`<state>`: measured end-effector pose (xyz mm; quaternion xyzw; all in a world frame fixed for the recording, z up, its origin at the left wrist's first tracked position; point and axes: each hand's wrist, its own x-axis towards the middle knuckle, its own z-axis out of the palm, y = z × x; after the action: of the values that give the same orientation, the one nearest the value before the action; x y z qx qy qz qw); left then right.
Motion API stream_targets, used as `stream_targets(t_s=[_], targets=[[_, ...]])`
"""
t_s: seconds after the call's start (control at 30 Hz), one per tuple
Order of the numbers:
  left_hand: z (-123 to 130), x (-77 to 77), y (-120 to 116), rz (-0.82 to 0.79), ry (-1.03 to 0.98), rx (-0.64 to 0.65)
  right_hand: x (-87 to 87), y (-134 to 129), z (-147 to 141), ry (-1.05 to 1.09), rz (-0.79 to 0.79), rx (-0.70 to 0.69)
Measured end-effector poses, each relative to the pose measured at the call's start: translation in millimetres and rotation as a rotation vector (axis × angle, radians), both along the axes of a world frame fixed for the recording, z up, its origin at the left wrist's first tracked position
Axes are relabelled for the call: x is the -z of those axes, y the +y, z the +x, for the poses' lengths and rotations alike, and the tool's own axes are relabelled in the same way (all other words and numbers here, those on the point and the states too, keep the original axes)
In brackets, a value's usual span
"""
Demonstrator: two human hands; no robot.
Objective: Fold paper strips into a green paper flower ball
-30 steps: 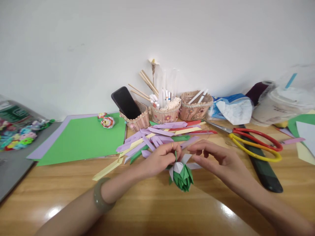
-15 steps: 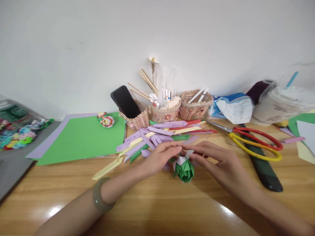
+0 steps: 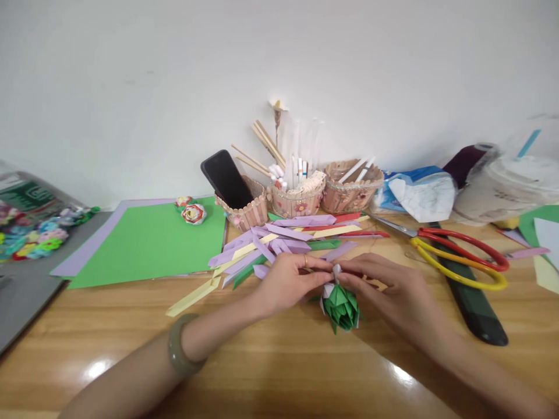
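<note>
A folded green and pale purple paper piece [image 3: 342,307] hangs between my hands, just above the wooden table. My left hand [image 3: 294,280], with a ring on one finger, pinches the piece's pale upper part from the left. From the right, my right hand [image 3: 378,279] pinches the same pale part between thumb and fingers. Behind my hands lies a loose pile of folded purple, yellow, green and red paper strips [image 3: 262,244]. Two small folded paper flowers [image 3: 193,214] rest on a green sheet [image 3: 148,244] to the left.
Three decorated baskets [image 3: 297,203] stand by the wall, one holding a phone [image 3: 227,178]. On the right are scissors [image 3: 463,250], a dark green knife-like tool [image 3: 476,314], a blue package [image 3: 410,180] and a lidded cup [image 3: 506,189]. A grey board [image 3: 26,302] lies left.
My left thumb and fingers have closed in on the pale part, which now stands narrow between both hands. The green piece has turned slightly. The whole view has shifted a little.
</note>
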<state>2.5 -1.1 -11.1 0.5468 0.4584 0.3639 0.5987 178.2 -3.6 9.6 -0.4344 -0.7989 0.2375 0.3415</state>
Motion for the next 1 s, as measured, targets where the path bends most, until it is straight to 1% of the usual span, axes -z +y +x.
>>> stream_targets(t_s=[0.23,0.43,0.63,0.83,0.9,1.0], targets=[[0.6,-2.6,-1.1,0.026,0.052,-0.053,3.2,-1.6,0.6,-0.057,0.077,0.063],[0.3,-4.0,-4.2,0.143,0.079,-0.107,3.2,-1.6,1.9,-0.098,0.115,0.081],[4.4,-9.4,-6.0,0.02,-0.048,-0.16,1.0,-2.7,1.3,-0.079,0.133,0.063],[7.1,-16.3,-13.2,-0.007,-0.04,-0.187,-1.8,-5.0,1.0,0.005,0.105,0.006],[6.8,-17.2,-16.3,0.07,-0.045,-0.2,-1.6,-6.3,1.2,0.03,0.127,-0.029],[5.5,-17.9,-20.4,0.283,0.016,-0.219,-1.1,-7.8,1.5,0.078,0.174,-0.054]])
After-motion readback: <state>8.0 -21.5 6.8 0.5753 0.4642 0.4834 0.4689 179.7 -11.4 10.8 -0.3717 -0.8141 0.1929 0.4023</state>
